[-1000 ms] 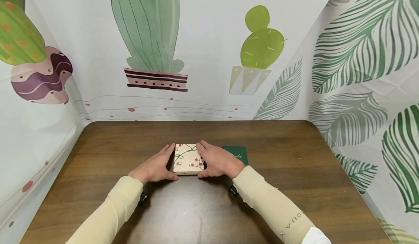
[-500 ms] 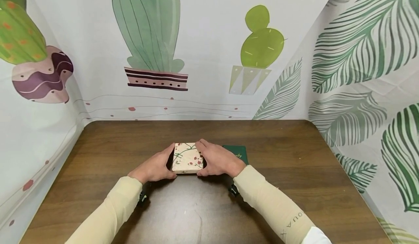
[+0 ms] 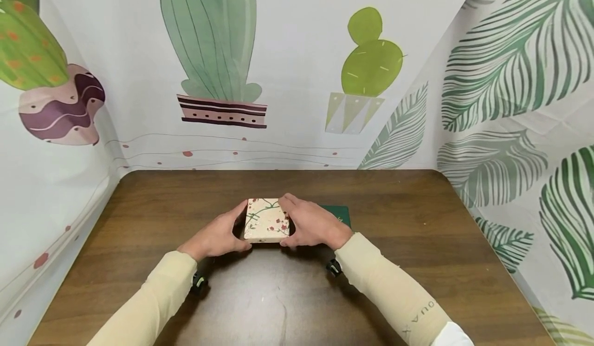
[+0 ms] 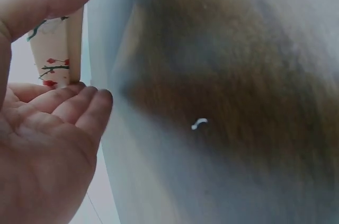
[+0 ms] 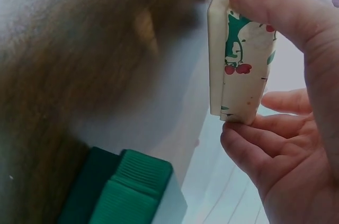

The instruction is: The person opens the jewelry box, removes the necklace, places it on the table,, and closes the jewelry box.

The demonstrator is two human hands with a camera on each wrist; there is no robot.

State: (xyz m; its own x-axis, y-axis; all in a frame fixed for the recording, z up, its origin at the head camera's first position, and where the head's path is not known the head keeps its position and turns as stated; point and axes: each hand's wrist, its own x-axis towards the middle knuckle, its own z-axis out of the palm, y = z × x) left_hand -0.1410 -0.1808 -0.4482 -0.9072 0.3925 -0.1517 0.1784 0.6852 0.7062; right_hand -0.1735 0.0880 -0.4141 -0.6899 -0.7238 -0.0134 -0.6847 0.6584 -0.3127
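Observation:
Between both hands, in the middle of the head view, is a square cream box [image 3: 265,221] printed with red blossoms and green branches. My left hand [image 3: 218,234] holds its left side, the thumb at the near corner and the fingers along the far part. On the opposite side my right hand [image 3: 312,223] grips it in the same way. In the right wrist view the patterned lid of the box [image 5: 246,70] shows a plain cream rim below it, and the box appears slightly raised from the table. The inside of the box is hidden.
A dark green box [image 3: 341,214] with gold lettering stands just right of the right hand, which partly hides it in the head view. The brown wooden table [image 3: 278,294] ends at a wall cloth [image 3: 297,78] printed with cacti and leaves.
Both hands and the cream box have shifted slightly upward in the head view, and the hands keep their hold. The right hand now covers more of the green box.

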